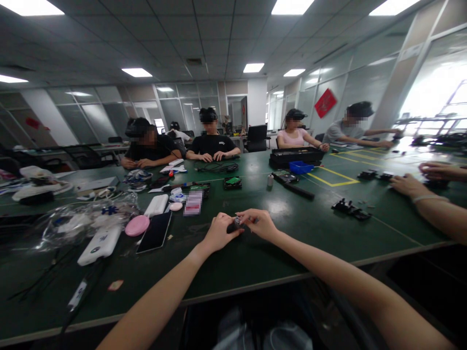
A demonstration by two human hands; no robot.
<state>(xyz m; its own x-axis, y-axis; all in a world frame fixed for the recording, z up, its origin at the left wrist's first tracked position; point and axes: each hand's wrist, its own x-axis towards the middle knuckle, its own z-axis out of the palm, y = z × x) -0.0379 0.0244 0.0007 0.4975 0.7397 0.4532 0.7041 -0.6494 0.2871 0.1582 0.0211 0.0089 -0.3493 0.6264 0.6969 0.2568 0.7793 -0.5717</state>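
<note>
My left hand (220,230) is closed around a small dark cylinder with a silvery end (237,221), just above the green table. At that silvery end, the fingertips of my right hand (261,224) are pinched together. Whether they hold a separate small part cannot be made out. Fingers cover much of the cylinder, so its exact kind is unclear. Beyond my hands lies a pink and white printed packet (193,202). A circuit board with a green patch (232,183) sits farther back, and a small silver cylinder (270,180) stands upright to the right.
On the left lie a black phone (155,233), a pink round case (137,225), a white power bank (100,244) and clear plastic bags (73,218). A blue tray (301,167) and black parts (350,209) are on the right. A co-worker's hands (408,186) work at far right; several people sit opposite.
</note>
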